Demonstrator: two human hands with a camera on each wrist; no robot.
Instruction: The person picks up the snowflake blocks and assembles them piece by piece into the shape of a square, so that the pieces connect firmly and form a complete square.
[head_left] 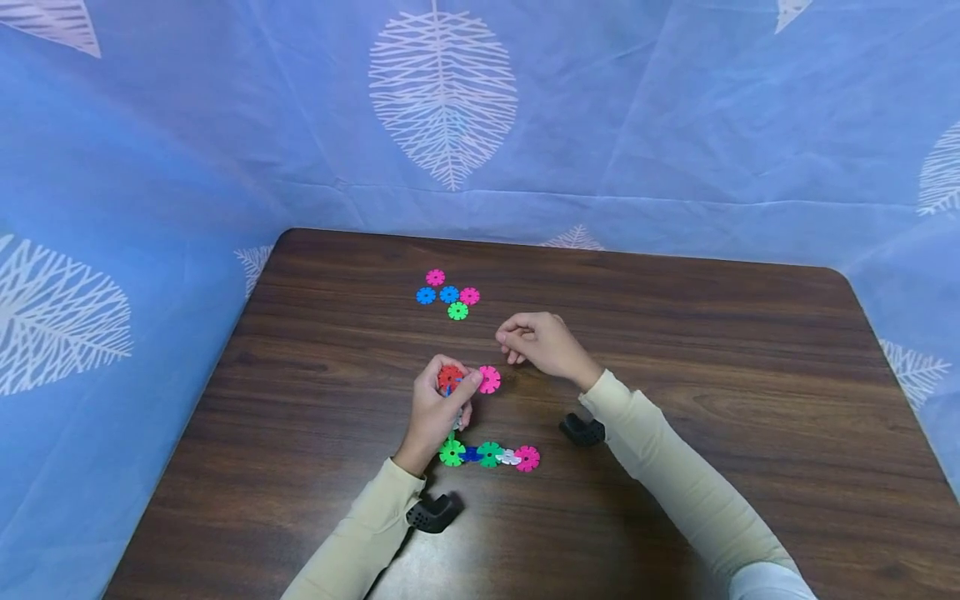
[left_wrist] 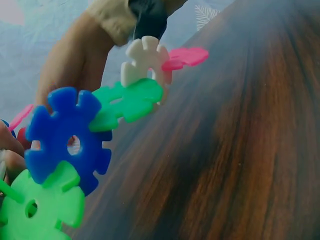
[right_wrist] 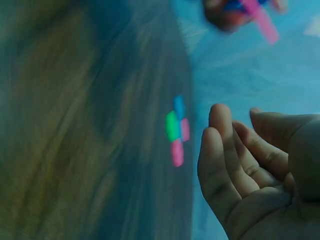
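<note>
My left hand point(head_left: 431, 410) pinches a linked chain of notched plastic building discs. A red disc point(head_left: 450, 377) and a pink disc point(head_left: 490, 380) show at its fingertips, with a bit of blue between. Below the hand the chain runs rightward from a lime green disc point(head_left: 452, 453) through a dark blue disc point(left_wrist: 60, 125), a green disc point(left_wrist: 132, 100) and a white disc point(left_wrist: 131, 72) to a pink end disc point(head_left: 527, 458). Fingers hide part of the chain. My right hand point(head_left: 551, 346) hovers to the right, fingers loosely bent, holding nothing.
Several loose discs lie farther back on the brown wooden table point(head_left: 712, 350): blue point(head_left: 426, 296), pink point(head_left: 435, 277) and green point(head_left: 458, 311) among them. Black devices point(head_left: 433, 512) sit at both wrists. A blue leaf-patterned cloth point(head_left: 600, 108) hangs behind the table.
</note>
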